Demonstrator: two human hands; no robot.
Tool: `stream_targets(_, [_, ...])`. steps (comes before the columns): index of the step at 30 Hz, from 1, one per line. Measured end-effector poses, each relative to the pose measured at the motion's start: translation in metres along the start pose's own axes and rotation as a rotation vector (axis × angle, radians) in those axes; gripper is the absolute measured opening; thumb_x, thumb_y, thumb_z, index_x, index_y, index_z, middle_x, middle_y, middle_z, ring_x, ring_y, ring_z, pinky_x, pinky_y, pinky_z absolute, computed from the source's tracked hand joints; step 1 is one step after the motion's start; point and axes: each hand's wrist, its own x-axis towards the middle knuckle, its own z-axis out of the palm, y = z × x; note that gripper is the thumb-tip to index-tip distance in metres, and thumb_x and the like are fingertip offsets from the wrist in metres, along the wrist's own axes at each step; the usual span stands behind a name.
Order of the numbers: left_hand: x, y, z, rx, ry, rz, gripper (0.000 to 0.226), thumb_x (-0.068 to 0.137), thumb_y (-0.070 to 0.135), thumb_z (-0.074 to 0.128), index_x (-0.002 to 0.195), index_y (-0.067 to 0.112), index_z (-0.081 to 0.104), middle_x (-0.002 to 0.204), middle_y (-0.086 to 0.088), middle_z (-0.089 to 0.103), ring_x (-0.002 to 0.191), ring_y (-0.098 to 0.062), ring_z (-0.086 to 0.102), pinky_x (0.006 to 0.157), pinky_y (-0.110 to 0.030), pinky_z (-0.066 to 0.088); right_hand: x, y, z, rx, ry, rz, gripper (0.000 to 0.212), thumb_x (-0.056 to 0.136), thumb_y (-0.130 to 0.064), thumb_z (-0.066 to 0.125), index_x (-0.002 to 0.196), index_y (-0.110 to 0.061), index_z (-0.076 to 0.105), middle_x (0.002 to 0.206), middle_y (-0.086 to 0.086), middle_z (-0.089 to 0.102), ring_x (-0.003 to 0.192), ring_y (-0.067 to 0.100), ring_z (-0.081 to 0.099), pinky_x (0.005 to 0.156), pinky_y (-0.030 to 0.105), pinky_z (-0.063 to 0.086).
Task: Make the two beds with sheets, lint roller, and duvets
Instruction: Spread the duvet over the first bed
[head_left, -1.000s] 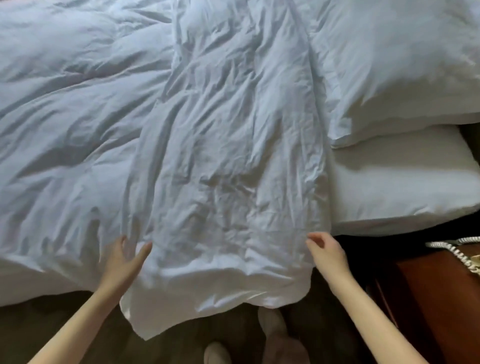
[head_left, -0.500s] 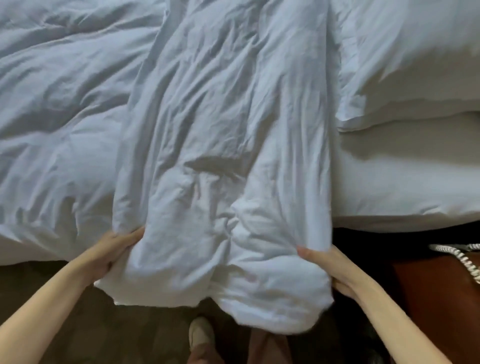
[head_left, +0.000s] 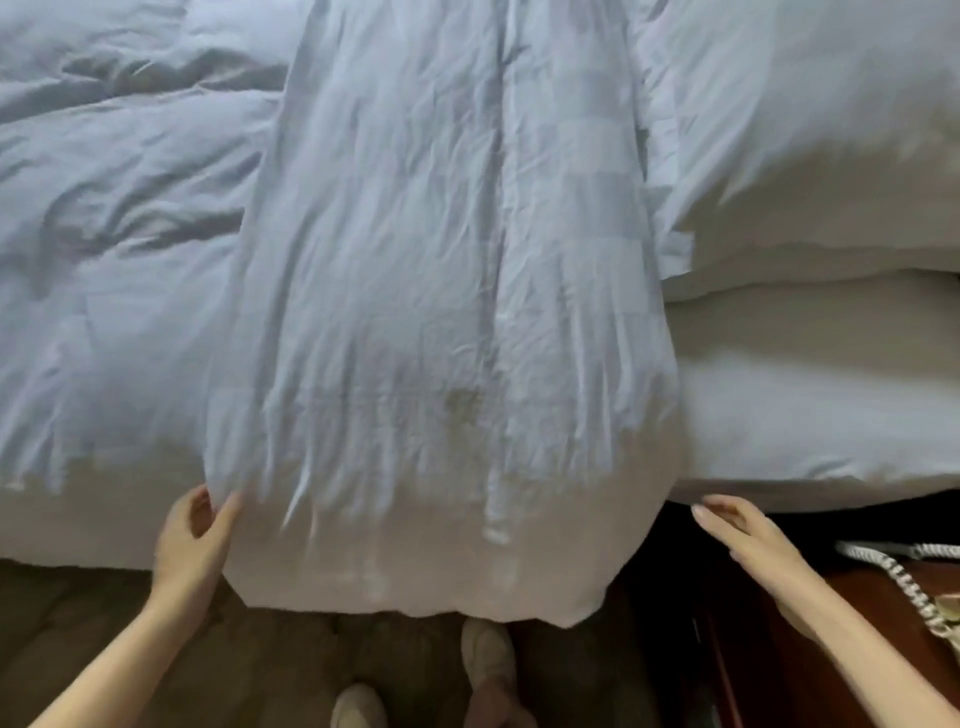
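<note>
A white duvet covers the bed, and its folded-back band runs down the middle and hangs over the near edge. My left hand is at the band's lower left corner, curved into a C. Its thumb touches the fabric, and nothing shows between thumb and fingers. My right hand hovers just right of the band's lower right corner, fingers spread, a dark gap between it and the cloth. The hanging fabric is blurred by motion.
Two white pillows lie at the right, one stacked above the other. A reddish wooden nightstand with a coiled phone cord stands at the lower right. My feet are on brown carpet below the bed edge.
Both hands held the bunched band half a second ago. The band now hangs flatter and lower over the edge, my right hand has come off it, and my left hand has loosened.
</note>
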Motion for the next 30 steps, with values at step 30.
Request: stream_targets(30, [0.046,0.106,0.036,0.519,0.072,0.657,0.068,0.087,0.018,0.063,0.147,0.025,0.032,0.157,-0.007,0.007,0.145,-0.033,0.007,0.098,-0.063,0.03,0.004,-0.122,0.094,-0.449,0.415,-0.586,0.061,0.087,-0.028,0.064,0.139,-0.005,0.041,0.147,0.023,0.032,0.138,0.037,0.027,0.111,0.042,0.023])
